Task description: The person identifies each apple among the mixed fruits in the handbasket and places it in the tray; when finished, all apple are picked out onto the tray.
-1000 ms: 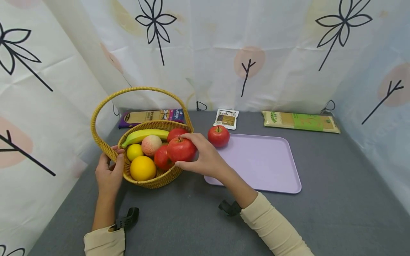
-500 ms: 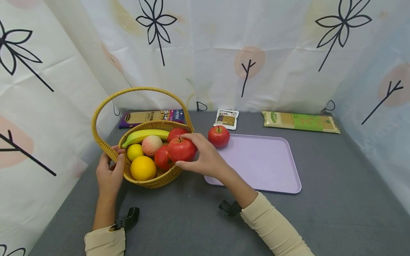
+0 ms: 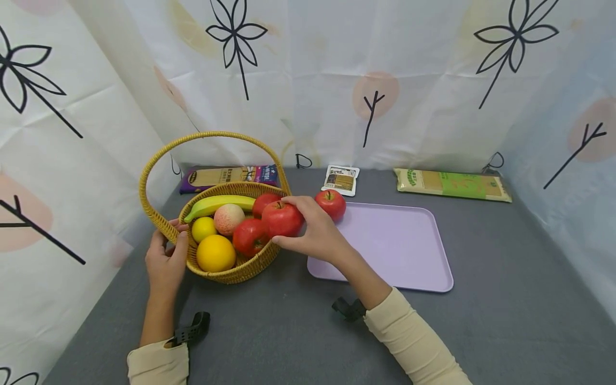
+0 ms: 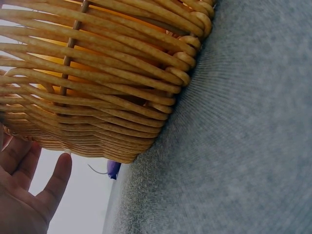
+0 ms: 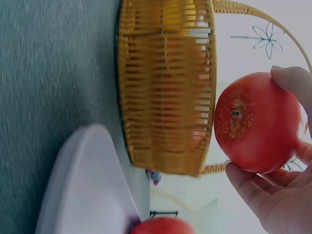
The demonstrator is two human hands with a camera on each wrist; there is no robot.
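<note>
An apple (image 3: pixel 283 218) in the right hand (image 3: pixel 321 235), at the right rim of the basket (image 3: pixel 231 276).
Thumb and fingertips pinch the apple, red and round, above that rim; whether apple and rim touch is hard to tell; the left hand (image 3: pixel 165 264) lies at the basket's left side, by the foot of the handle (image 3: pixel 212 135), though how firmly it holds cannot be told; to the basket's right lies a lilac tray (image 3: pixel 390 246), with a lone apple (image 3: pixel 332 204) at its far corner nearest the basket; the step in hand looks like shifting fruit across the rim; the next move seems to call for a firm pinch, clearance over the rim and a steady basket.
</note>
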